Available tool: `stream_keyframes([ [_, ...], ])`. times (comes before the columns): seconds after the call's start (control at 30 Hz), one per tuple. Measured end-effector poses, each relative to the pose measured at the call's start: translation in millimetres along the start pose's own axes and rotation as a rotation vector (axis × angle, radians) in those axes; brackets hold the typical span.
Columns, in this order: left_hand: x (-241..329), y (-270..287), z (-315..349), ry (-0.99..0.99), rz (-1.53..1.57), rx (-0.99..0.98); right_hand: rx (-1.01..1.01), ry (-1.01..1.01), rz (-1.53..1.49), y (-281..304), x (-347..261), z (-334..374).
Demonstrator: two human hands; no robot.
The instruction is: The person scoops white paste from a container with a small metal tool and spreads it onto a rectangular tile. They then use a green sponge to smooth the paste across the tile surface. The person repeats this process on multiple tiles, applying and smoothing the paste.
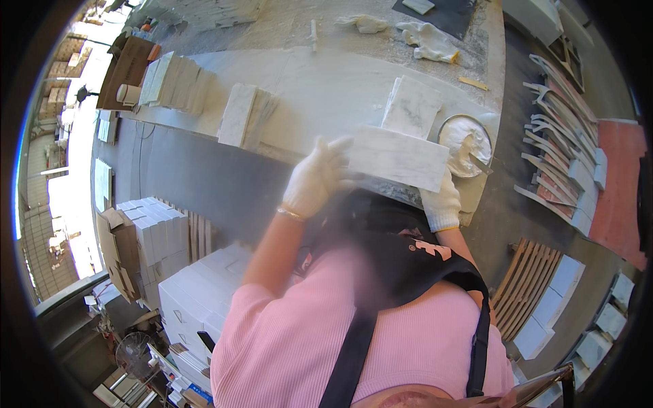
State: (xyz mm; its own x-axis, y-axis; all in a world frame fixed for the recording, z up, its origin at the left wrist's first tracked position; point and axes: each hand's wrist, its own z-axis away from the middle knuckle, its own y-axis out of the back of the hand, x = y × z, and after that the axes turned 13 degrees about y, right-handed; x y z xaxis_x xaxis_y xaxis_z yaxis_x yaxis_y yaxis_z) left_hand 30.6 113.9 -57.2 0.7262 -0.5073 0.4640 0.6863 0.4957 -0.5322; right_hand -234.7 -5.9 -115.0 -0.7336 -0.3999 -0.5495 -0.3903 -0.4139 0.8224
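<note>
A rectangular white marble tile [398,158] with grey veins lies in front of me at the near edge of the worktable. My right hand [442,202], in a white glove, grips its right end; part of the fingers is hidden under the tile. At the tile's left end my left hand [316,178], also gloved, has its fingers stretched and spread, holding nothing. Just beyond, more marble tiles [413,103] lie partly covered by the front one. To the right stands a round bowl [443,129] of white paste [465,136], with a scraper [480,164] sticking out.
Upright tiles [237,114] and a longer row of tiles [163,80] stand at the table's left. Loose white gloves [428,42] lie at the far side, near a yellowish strip [474,83]. White boxes [197,289] are stacked at lower left; slabs on a rack [558,136] stand right.
</note>
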Motion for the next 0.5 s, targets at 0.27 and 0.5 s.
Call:
stream_keyframes([
  [0.27, -3, -4, 0, -0.002, 0.128, -0.068, 0.039, 0.051, -0.068, 8, 6, 8],
  [0.5, 3, -29, 7, -0.147, -0.144, -0.020, 0.616, 0.525, -0.107, 74, -41, 12],
])
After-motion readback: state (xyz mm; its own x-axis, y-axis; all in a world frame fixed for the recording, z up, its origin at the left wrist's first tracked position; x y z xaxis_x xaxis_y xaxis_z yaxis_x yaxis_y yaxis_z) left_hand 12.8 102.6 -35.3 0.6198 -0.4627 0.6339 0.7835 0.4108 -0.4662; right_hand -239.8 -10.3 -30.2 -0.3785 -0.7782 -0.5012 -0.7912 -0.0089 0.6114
